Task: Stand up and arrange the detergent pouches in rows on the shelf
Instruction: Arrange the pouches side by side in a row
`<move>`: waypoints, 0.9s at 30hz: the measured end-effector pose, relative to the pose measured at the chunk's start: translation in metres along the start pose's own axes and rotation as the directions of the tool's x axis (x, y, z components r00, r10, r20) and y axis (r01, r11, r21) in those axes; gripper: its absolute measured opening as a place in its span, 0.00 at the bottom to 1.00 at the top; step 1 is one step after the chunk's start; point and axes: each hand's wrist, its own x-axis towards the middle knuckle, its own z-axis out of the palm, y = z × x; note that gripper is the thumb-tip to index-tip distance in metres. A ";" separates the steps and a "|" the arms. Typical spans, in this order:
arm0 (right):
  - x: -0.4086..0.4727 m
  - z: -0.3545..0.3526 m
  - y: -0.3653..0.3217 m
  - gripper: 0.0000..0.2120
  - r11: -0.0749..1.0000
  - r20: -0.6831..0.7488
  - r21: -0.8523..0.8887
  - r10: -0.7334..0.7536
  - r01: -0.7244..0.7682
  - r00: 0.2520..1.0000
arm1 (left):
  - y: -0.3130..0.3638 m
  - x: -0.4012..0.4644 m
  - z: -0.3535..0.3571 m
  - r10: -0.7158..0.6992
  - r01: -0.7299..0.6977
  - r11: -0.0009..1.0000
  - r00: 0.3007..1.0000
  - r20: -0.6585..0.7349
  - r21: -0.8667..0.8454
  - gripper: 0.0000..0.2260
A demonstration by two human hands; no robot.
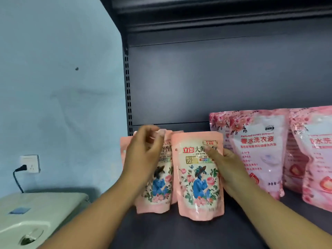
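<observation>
Head view, right hand (228,169) gripping pouch (199,177) marked "3.8元", "72"

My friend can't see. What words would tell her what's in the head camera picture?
Two hands stand small pink detergent pouches on a dark shelf: the right hand grips the front pouch by its side, and the left hand pinches the top of a pouch behind. Bigger pink floral pouches stand to the right; a wall socket is at left.
</observation>
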 end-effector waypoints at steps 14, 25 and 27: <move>0.010 -0.001 -0.003 0.02 0.974 -0.003 0.214 -0.070 0.069 0.998 | -0.033 0.022 -0.042 -0.348 0.342 0.937 0.918 0.190 0.069 0.33; 0.007 0.006 -0.009 0.02 0.952 0.024 0.297 -0.091 0.080 0.996 | -0.067 -0.001 -0.019 -0.396 0.427 0.882 0.901 0.179 -0.197 0.11; 0.004 0.005 -0.009 0.02 0.965 0.047 0.250 -0.092 0.077 0.995 | -0.069 -0.002 -0.018 -0.374 0.393 0.900 0.918 0.131 -0.189 0.11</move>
